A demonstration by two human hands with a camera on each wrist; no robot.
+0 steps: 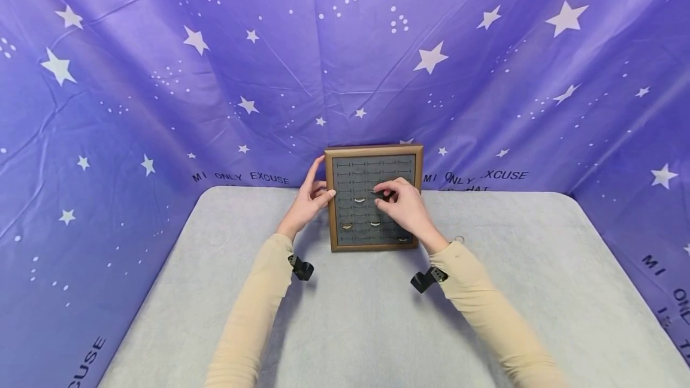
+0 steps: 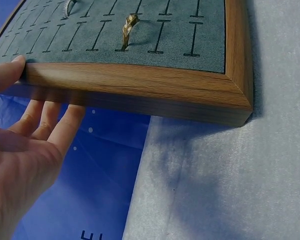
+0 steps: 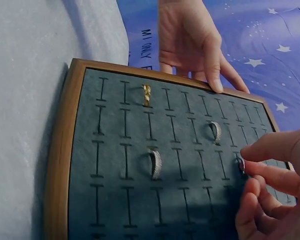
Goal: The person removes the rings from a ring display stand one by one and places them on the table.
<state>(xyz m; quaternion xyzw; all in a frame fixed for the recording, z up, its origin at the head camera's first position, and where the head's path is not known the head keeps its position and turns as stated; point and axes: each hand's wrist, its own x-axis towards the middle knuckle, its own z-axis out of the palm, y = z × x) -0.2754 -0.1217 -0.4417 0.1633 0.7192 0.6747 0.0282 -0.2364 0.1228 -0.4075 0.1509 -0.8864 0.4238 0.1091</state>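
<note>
A wood-framed ring display tray [image 1: 330, 220] with a dark grey slotted pad [image 3: 115, 200] leans upright at the back of the table. My left hand [image 1: 307, 203] grips its left side, thumb on the front of the frame and fingers behind. My right hand [image 1: 405, 207] pinches a small ring [image 3: 241, 165] between thumb and index finger at a slot near the middle; the fingers partly hide it. Silver rings [image 3: 156, 165] and a gold ring [image 2: 128, 31] stand in other slots. Another ring [image 1: 402, 239] sits low at the right.
The table has a pale grey cover [image 1: 356, 316]. Behind and at both sides hangs a purple star-printed cloth [image 1: 291, 64], close behind the tray. A thin small loop [image 1: 459, 239] shows beside the right sleeve. Each wrist wears a black camera mount [image 1: 302, 269].
</note>
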